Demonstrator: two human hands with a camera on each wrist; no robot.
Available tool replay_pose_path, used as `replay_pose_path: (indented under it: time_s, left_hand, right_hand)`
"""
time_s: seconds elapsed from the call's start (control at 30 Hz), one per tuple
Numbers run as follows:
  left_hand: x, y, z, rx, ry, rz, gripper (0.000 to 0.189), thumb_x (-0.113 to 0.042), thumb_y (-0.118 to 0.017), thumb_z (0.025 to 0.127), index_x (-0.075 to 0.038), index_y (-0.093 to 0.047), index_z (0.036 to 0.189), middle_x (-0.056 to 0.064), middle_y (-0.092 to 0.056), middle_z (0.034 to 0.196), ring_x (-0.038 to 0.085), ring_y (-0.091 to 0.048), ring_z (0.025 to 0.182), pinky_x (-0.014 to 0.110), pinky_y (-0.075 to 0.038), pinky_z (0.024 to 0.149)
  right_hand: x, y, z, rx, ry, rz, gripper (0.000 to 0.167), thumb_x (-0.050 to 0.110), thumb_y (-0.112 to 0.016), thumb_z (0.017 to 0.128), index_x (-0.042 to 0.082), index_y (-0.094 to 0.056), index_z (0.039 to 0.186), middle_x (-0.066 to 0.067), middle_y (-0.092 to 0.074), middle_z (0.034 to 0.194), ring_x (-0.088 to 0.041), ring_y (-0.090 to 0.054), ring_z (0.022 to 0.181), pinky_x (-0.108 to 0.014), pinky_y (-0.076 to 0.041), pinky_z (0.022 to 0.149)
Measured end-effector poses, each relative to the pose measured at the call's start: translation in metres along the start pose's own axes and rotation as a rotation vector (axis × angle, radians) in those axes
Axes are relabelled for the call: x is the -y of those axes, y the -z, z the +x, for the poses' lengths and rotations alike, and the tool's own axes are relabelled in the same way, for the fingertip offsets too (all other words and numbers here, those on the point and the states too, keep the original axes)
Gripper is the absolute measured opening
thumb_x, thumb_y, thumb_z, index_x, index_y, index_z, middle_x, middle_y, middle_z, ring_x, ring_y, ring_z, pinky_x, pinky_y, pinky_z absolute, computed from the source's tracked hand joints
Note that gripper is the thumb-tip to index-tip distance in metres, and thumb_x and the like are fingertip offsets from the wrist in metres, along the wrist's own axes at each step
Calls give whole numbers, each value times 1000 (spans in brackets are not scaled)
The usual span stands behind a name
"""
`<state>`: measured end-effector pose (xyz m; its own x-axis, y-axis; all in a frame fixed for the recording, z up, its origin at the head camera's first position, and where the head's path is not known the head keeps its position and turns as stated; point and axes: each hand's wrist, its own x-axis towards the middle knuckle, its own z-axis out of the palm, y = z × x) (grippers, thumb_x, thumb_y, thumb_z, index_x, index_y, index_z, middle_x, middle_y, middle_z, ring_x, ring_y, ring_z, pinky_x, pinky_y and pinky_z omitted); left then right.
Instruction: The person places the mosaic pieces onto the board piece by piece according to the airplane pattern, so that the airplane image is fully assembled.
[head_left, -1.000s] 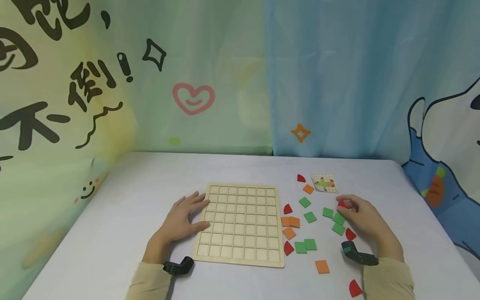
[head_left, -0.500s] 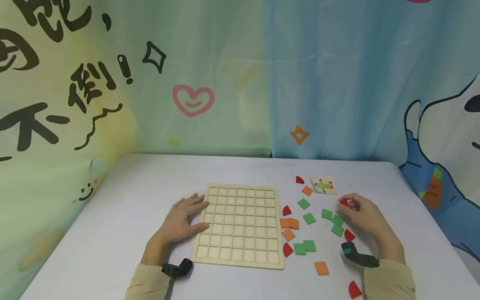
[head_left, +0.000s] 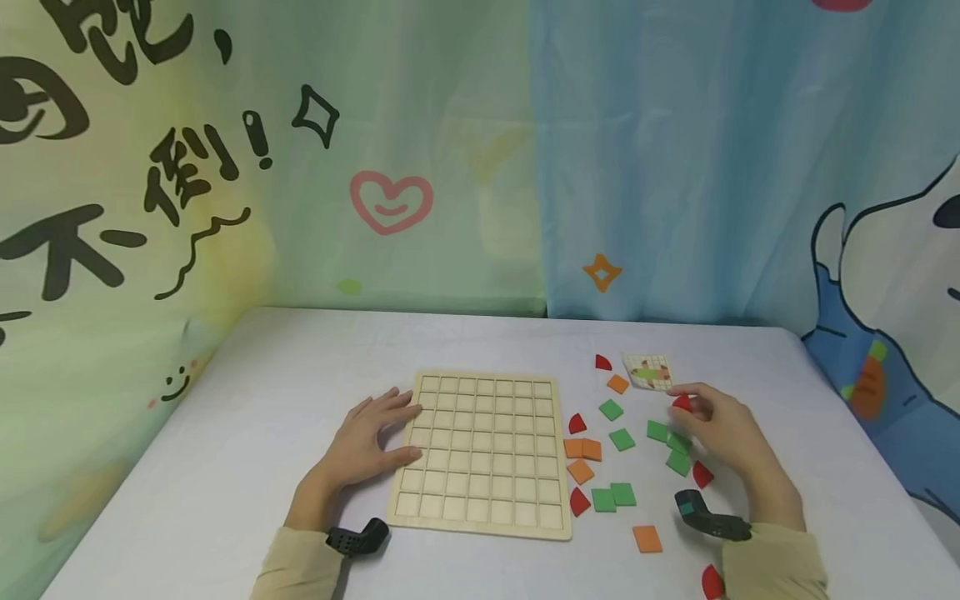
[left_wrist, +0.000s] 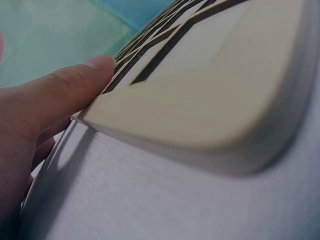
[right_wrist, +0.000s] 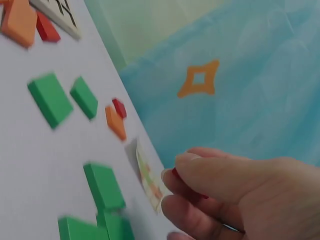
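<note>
On the left edge of a wooden grid board rests my left hand, fingers spread and fairly straight. The left wrist view has its thumb lying along the board's rim. My right hand pinches a red quarter-circle piece between thumb and fingers, above several green square tiles. Only a sliver of that piece shows in the right wrist view, the rest hidden by the fingers. A small printed pattern card lies just beyond this hand.
Orange tiles and red quarter-circle pieces lie along the board's right side. Nearer the front are a single orange tile and a red piece beside the right sleeve. A printed curtain hangs behind the white table.
My right hand, still pinching the red piece, has shifted slightly left. The left hand stays in place on the board's edge, and the head view has moved a little.
</note>
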<state>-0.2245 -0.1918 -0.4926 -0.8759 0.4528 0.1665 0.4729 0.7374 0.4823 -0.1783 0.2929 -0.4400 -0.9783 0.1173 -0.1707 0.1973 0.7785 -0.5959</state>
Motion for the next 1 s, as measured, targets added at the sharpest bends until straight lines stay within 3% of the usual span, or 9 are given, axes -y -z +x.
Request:
replay_pose_path:
  time_s: [0.43, 0.53, 0.7, 0.87, 1.0]
  left_hand:
    - [-1, -4, -2, -33, -1, 23, 66, -56, -69, 76, -20, -58, 131, 4, -47, 145, 28, -35, 140, 53, -21, 115]
    - [-1, -5, -2, -28, 0, 22, 67, -57, -69, 76, -21, -58, 131, 4, -47, 146, 27, -34, 141, 52, -21, 115]
    - [-1, -4, -2, -12, 11, 15, 68, -59, -68, 76, -22, -57, 132, 2, -46, 147, 26, -33, 141, 50, -19, 116]
    - [0, -2, 0, -27, -10, 23, 67, -56, -70, 76, -21, -57, 132, 4, -47, 146, 27, -34, 140, 50, -21, 115]
    - [-1, -1, 0, -15, -3, 14, 67, -55, -70, 76, -20, -57, 132, 4, -47, 146, 28, -34, 140, 51, -20, 115]
  right_hand:
    - [43, -10, 2, -29, 150, 31, 46, 19, -61, 93, 12, -50, 138, -22, -47, 138, -42, -51, 117, -57, -47, 95]
    - [52, -16, 1, -48, 143, 48, 44, 18, -62, 92, 13, -53, 135, -20, -48, 138, -41, -52, 117, -54, -50, 92]
    - [56, -29, 3, -73, 154, 76, 42, 19, -67, 89, 14, -59, 130, -17, -55, 132, -33, -63, 108, -46, -55, 86]
    - [57, -39, 7, -79, 153, 109, 41, 26, -69, 87, 15, -62, 126, -10, -69, 115, -24, -68, 99, -42, -54, 88]
    - [63, -45, 8, -81, 161, 104, 38, 24, -71, 86, 14, -65, 122, -6, -71, 109, -20, -65, 92, -29, -54, 75]
